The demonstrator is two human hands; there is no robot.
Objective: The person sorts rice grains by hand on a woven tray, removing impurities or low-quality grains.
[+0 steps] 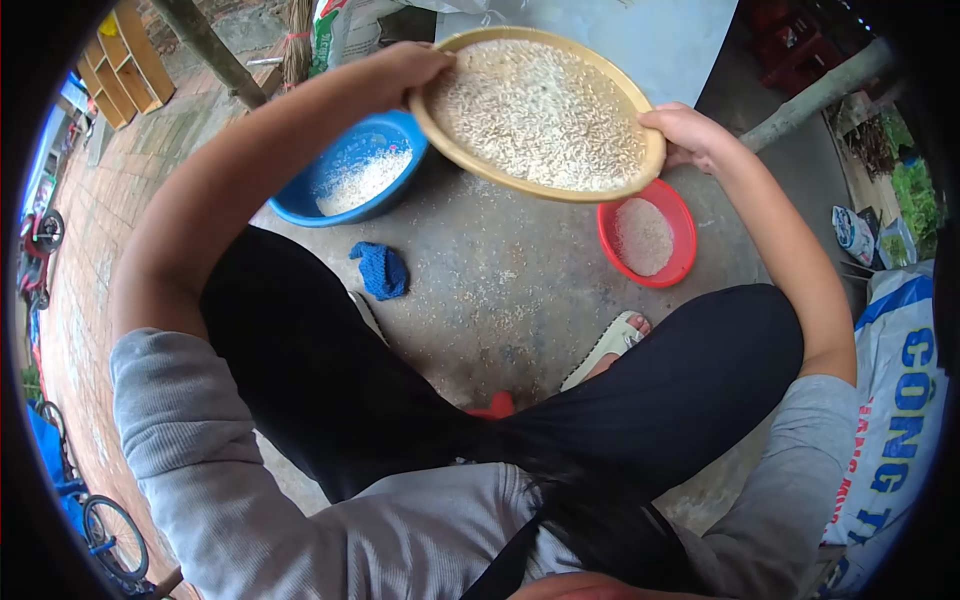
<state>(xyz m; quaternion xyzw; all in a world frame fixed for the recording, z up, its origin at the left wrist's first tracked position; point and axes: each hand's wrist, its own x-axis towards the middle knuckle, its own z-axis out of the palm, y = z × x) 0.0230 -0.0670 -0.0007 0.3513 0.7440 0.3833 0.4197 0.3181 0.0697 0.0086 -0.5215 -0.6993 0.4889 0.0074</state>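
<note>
- As seen from above, a sandal (612,345) rests on the concrete floor (500,290) between the person's knees, with a printed sack (900,420) at the right.
- Blue cloth (381,270) lies on the floor, near the basin.
- Blue basin (350,150) and red bowl (688,240) stand on the floor, well apart, each holding some grain.
- Tray (560,195), spread with grain (540,110), is held tilted in the air, above and between both vessels.
- Left hand (415,68) is closed on the tray's left rim.
- Right hand (685,130) is closed on its right rim.
</note>
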